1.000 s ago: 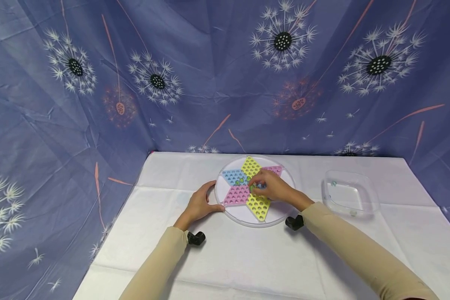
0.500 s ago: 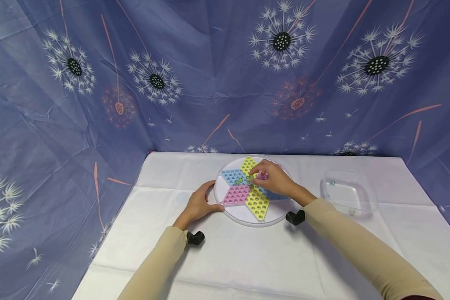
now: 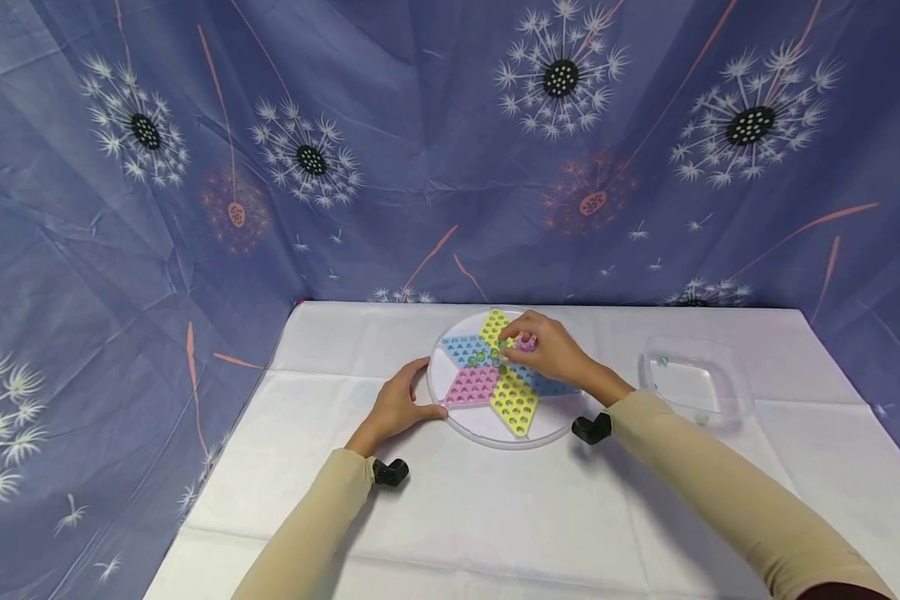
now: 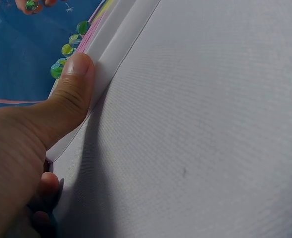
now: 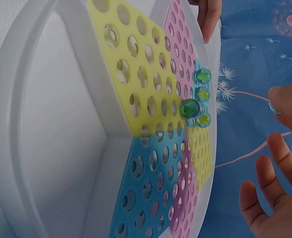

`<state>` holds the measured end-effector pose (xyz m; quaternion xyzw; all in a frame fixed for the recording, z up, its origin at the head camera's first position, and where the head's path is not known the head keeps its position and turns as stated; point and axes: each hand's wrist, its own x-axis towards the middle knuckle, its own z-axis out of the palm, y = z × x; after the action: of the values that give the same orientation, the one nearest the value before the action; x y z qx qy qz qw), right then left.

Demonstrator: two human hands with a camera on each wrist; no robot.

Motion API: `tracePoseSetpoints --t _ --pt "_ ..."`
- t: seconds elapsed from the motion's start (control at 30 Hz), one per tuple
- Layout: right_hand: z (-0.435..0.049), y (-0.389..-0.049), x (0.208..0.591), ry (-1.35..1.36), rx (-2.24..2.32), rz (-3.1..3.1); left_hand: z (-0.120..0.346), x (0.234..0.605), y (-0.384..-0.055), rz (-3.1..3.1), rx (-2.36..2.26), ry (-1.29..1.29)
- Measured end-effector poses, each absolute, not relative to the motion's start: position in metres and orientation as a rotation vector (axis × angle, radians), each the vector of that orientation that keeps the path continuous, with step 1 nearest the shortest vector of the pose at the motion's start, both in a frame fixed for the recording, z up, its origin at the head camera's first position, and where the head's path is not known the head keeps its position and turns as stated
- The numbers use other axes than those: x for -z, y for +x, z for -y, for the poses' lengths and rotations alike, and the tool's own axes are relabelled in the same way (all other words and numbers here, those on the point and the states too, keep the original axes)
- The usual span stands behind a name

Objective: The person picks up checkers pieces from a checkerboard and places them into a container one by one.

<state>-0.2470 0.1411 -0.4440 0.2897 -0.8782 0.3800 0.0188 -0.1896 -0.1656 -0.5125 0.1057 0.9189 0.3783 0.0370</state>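
A round white Chinese checkers board (image 3: 468,422) with a star of yellow, pink and blue holed sections lies on the table. My left hand (image 3: 397,406) grips its left rim; in the left wrist view the thumb (image 4: 71,91) presses along the edge. Over the star's middle my right hand (image 3: 547,343) pinches a green glass marble (image 4: 31,5) between thumb and fingertips, raised off the board; in the right wrist view only a sliver of it shows. Several green and yellow marbles (image 5: 190,108) sit in holes near the centre, by the blue section.
Right of the board stands a clear plastic container (image 3: 737,379) with a few marbles (image 3: 663,362) visible in it. A white cloth (image 3: 495,517) covers the table. Behind hangs a blue dandelion-print curtain (image 3: 435,150).
My right hand has lifted from the board's middle and shifted slightly toward the far side, with the marble in its fingertips. The left hand stays on the rim.
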Motion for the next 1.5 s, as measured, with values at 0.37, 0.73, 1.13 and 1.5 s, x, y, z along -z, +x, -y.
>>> tracePoseSetpoints --t 0.37,0.73,1.13,1.5 --pt "-0.147 -0.248 0.442 0.877 -1.205 2.703 0.166 0.511 -0.190 -2.814 -1.168 0.314" --pt "-0.162 -0.245 0.437 0.847 -1.203 2.673 0.165 0.511 -0.192 -2.815 -1.154 0.322" --pt "-0.208 -0.240 0.434 0.770 -1.142 2.672 0.166 0.511 -0.190 -2.811 -1.151 0.329" --pt "-0.270 -0.220 0.430 0.613 -1.090 2.685 0.166 0.514 -0.191 -2.812 -1.175 0.334"
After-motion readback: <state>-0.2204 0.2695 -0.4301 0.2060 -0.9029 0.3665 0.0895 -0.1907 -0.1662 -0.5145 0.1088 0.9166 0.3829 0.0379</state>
